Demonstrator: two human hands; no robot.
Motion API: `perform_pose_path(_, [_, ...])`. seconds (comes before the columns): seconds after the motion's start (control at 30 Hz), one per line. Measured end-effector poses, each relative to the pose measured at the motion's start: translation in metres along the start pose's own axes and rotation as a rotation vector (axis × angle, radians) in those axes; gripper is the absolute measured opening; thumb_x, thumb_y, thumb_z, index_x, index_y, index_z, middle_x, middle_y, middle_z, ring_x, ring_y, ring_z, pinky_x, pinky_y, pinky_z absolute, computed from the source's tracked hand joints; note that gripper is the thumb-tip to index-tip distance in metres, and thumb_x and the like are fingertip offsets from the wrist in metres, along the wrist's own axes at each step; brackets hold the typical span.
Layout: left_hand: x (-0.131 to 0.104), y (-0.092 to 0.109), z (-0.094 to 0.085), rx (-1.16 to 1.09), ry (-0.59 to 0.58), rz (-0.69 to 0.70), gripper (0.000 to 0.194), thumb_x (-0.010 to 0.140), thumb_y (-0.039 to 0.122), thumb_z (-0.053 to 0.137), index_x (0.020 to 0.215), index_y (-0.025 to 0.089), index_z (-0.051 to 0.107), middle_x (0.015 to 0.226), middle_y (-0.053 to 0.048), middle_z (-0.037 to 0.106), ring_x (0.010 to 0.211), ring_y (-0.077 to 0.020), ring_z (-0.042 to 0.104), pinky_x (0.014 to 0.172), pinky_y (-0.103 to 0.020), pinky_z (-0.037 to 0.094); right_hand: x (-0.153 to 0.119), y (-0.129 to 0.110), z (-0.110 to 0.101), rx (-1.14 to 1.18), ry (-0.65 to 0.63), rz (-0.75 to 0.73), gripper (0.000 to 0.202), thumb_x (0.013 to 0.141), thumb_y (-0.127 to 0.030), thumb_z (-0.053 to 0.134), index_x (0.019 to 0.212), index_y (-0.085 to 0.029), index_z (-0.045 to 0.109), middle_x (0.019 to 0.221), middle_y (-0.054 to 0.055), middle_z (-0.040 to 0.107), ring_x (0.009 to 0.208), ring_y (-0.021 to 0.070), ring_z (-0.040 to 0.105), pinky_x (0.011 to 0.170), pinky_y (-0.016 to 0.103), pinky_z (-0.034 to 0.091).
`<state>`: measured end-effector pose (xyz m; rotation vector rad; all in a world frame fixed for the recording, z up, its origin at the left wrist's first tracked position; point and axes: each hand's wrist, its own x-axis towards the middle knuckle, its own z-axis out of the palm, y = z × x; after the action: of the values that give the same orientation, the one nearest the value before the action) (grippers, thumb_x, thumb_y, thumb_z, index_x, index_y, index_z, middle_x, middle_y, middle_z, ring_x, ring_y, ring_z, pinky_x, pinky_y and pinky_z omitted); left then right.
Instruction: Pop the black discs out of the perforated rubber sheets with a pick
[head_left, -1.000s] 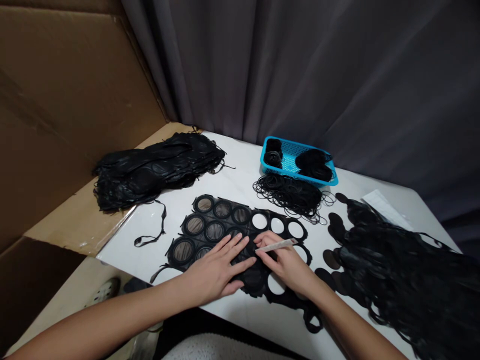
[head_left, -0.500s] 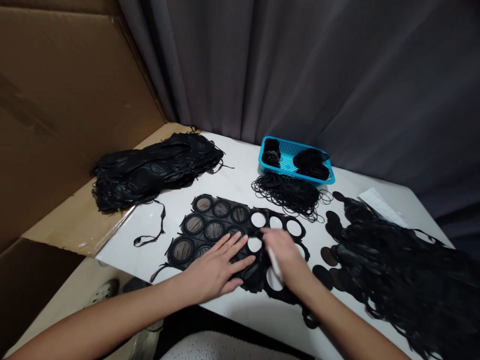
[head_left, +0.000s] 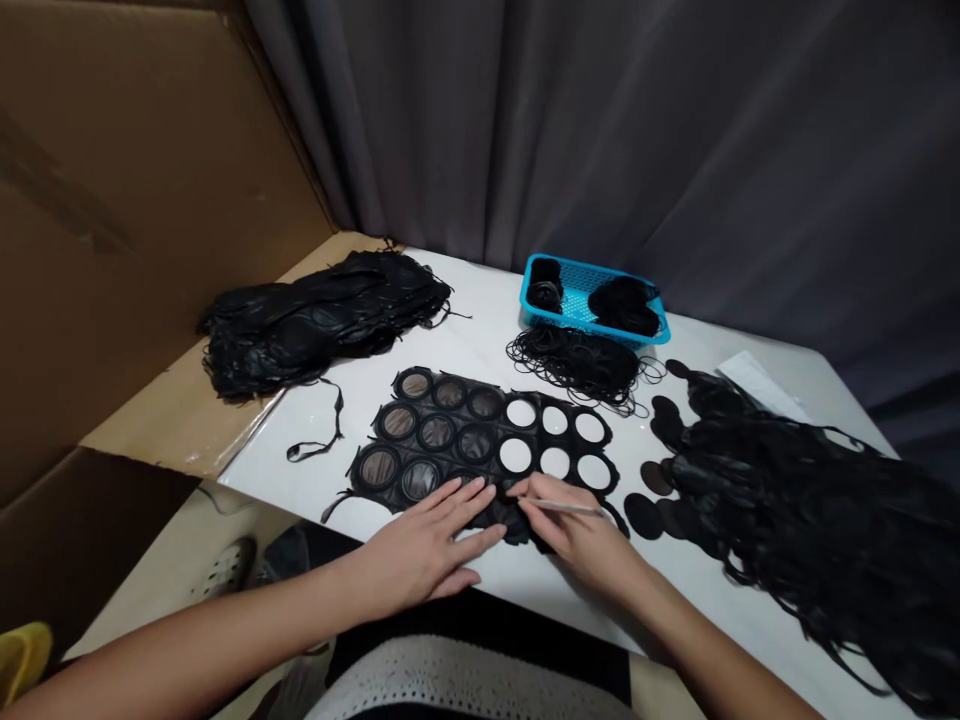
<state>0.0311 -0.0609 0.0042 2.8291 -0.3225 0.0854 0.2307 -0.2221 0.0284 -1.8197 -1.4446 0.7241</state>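
Observation:
A black rubber sheet moulded with rows of rings (head_left: 435,432) lies flat on the white table. On its left part the rings hold dark discs; on its right part several rings show white through open centres. My left hand (head_left: 431,545) rests open on the sheet's near edge, fingers spread. In my right hand (head_left: 574,530) is a thin, pale, pen-like tool (head_left: 566,508), its tip end at a ring in the near row. My fingers hide that ring and the tool's tip.
A blue basket (head_left: 592,268) with black rings stands at the back, loose thin black rings (head_left: 581,368) before it. Stacked black sheets (head_left: 322,325) lie left, beside a cardboard box (head_left: 150,200). Black scrap (head_left: 810,520) and dark discs (head_left: 643,515) lie right. A black strip (head_left: 337,410) is near left.
My right hand has moved from a middle-row ring toward the near row. The middle-row ring beside the dark part now shows a full white centre. The view has shifted slightly.

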Motion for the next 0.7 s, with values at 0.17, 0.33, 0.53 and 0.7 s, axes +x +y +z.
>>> perform_pose_path(0.17, [0.002, -0.007, -0.013, -0.072, -0.044, 0.047, 0.051, 0.098, 0.036, 0.061, 0.147, 0.024, 0.048, 0.163, -0.015, 0.026, 0.149, -0.0309, 0.028, 0.122, -0.045, 0.026, -0.004, 0.001, 0.007, 0.042, -0.057, 0.023, 0.017, 0.099, -0.019, 0.047, 0.084, -0.022, 0.053, 0.108, 0.003, 0.063, 0.100, 0.0189, 0.061, 0.090, 0.033, 0.045])
perform_pose_path(0.33, [0.005, -0.004, -0.018, -0.108, -0.030, 0.012, 0.045, 0.099, 0.032, 0.060, 0.143, 0.024, 0.053, 0.164, -0.014, 0.023, 0.149, -0.0322, 0.029, 0.122, -0.046, 0.027, -0.006, -0.001, 0.006, 0.046, -0.082, 0.027, 0.019, 0.099, -0.020, 0.049, 0.080, -0.022, 0.050, 0.109, 0.002, 0.059, 0.093, 0.0172, 0.058, 0.084, 0.032, 0.045])
perform_pose_path(0.53, [0.004, -0.001, -0.015, -0.131, 0.009, -0.009, 0.045, 0.098, 0.029, 0.061, 0.142, 0.026, 0.054, 0.165, -0.011, 0.017, 0.149, -0.0330, 0.027, 0.122, -0.046, 0.027, -0.005, -0.002, 0.007, 0.011, -0.087, 0.024, 0.018, 0.099, -0.020, 0.049, 0.081, -0.022, 0.051, 0.110, 0.003, 0.059, 0.094, 0.0178, 0.058, 0.083, 0.032, 0.047])
perform_pose_path(0.7, [0.004, -0.001, -0.018, -0.151, -0.003, -0.039, 0.049, 0.096, 0.026, 0.063, 0.143, 0.027, 0.053, 0.167, -0.011, 0.010, 0.149, -0.0369, 0.022, 0.120, -0.050, 0.028, -0.008, -0.003, 0.009, -0.068, -0.068, -0.063, 0.014, 0.099, -0.018, 0.049, 0.087, -0.023, 0.055, 0.110, 0.005, 0.059, 0.100, 0.0193, 0.059, 0.088, 0.033, 0.051])
